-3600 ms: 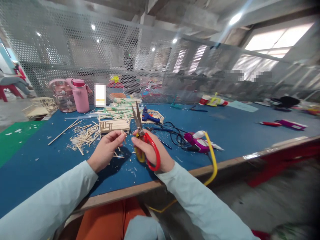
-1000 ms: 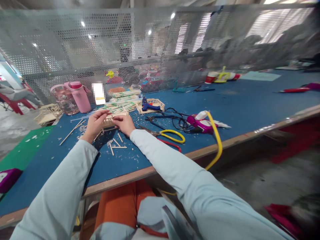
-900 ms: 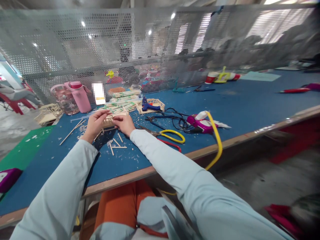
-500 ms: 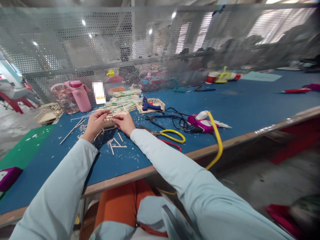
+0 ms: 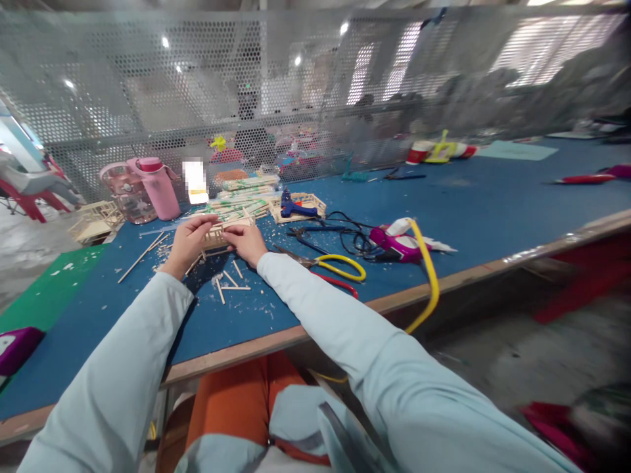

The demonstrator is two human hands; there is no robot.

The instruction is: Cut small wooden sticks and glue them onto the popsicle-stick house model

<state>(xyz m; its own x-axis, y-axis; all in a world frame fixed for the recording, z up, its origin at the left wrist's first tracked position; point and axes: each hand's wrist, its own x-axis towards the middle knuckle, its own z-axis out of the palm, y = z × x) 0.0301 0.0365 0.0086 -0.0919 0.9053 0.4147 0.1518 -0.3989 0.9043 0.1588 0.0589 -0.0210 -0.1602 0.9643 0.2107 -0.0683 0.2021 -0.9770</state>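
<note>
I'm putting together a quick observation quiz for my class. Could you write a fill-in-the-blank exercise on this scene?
1. The left hand and the right hand both touch a small wooden frame; the scissors lie nearer the ____ hand.
2. One loop of the scissors is yellow, and the other is ____.
3. The opaque bottle beside the clear bottle is ____.
4. The tabletop under the loose sticks is ____.

Missing words: right; red; pink; blue.
</note>
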